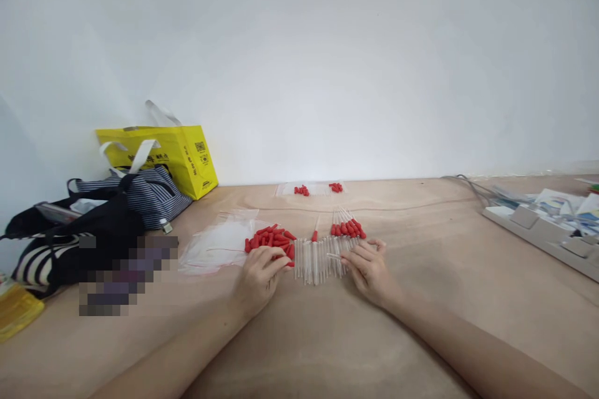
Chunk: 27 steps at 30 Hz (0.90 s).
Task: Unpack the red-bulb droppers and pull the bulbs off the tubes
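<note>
My left hand [262,271] pinches a red rubber dropper bulb [291,264] between thumb and fingertips, beside a heap of loose red bulbs [266,237]. My right hand [372,268] has its fingers closed on a thin glass dropper tube [334,256], whose end points left toward the bulb; the two are apart. Between my hands lies a row of bare glass tubes [311,262], side by side. Behind them rests a group of tubes fitted with red bulbs [346,228], and one more capped dropper [315,235] lies a little to their left.
Clear plastic bags [215,246] lie left of the heap. By the wall is another plastic bag [318,189] with red bulbs. A yellow shopping bag [201,165], a striped bag [156,196] and a black bag [107,230] stand left. A power strip [538,230] sits right.
</note>
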Motion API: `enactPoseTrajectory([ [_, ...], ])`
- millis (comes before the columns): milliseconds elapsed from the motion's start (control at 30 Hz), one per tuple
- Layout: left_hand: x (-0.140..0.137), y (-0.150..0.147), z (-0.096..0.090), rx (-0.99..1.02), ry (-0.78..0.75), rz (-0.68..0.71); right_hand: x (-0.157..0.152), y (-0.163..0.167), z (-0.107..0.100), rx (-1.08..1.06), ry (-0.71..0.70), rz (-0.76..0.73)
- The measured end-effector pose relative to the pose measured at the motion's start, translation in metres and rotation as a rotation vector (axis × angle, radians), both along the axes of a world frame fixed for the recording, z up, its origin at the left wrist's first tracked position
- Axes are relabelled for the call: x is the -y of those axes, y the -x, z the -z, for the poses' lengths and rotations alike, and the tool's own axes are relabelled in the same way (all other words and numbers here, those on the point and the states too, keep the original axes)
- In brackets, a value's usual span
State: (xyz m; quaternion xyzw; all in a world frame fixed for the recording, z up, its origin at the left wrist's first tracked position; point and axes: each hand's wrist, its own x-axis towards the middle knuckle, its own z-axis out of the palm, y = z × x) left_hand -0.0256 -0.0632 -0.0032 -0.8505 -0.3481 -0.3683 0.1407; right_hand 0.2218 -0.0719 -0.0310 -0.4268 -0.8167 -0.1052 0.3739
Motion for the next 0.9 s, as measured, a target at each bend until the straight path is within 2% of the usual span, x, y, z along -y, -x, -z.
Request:
enactPoseTrajectory([
  [67,-0.006,0.004,-0.002,0.092,0.032,-0.035,-0.003,0.001,0.002,-0.014,0.038,0.020],
  [200,-0.023,0.022,-0.010,0.248,0.126,-0.218,-0.006,0.011,0.007,-0.049,0.106,0.025],
  [333,-0.045,0.047,-0.014,0.380,0.361,-0.353,-0.007,0.019,0.003,-0.040,0.110,0.074],
  [400,-0.057,0.055,-0.013,0.398,0.467,-0.402,-0.008,0.023,-0.002,-0.022,0.088,0.126],
  [500,-0.073,0.060,-0.012,0.338,0.546,-0.454,-0.011,0.031,-0.010,0.007,0.058,0.225],
  [700,-0.082,0.059,-0.009,0.334,0.594,-0.474,-0.014,0.047,-0.018,0.100,0.127,0.345],
  [900,-0.064,0.061,-0.007,0.362,0.461,-0.551,-0.010,0.058,-0.022,0.156,0.216,0.355],
])
